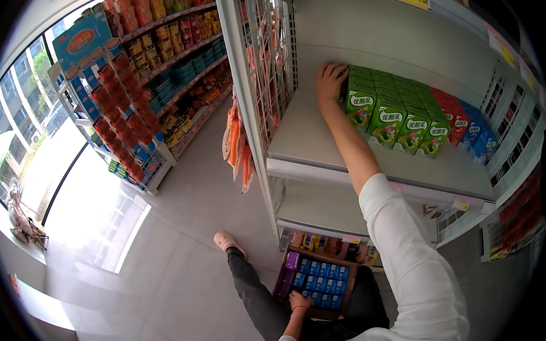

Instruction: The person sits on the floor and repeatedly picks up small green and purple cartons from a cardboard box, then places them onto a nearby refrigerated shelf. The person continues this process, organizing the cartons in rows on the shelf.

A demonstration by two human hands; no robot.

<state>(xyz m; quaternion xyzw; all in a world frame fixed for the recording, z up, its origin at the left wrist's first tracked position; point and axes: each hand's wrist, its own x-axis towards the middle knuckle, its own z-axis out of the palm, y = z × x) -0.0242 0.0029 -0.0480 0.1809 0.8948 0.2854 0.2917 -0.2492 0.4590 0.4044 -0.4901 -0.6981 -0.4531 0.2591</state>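
Note:
My right hand [330, 83] reaches onto the upper white shelf [316, 131], against the left end of a block of green drink cartons [391, 117]. Its fingers curl over a dark edge beside the back cartons; whether it grips a carton there is hidden. To the right of the green block stand red cartons [459, 120] and blue cartons [484, 142]. Down at my lap, my left hand [299, 301] lies over the near left part of an open cardboard box [351, 283]. Rows of blue cartons [323, 284] fill most of that box, with purple cartons [289, 274] along its left side.
A wire mesh side panel [263, 69] bounds the shelf on the left, with orange packets [234, 137] hanging outside it. Below is a lower shelf [321, 204]. Snack shelves [169, 42] and a display rack [120, 104] stand farther left, near the glass front.

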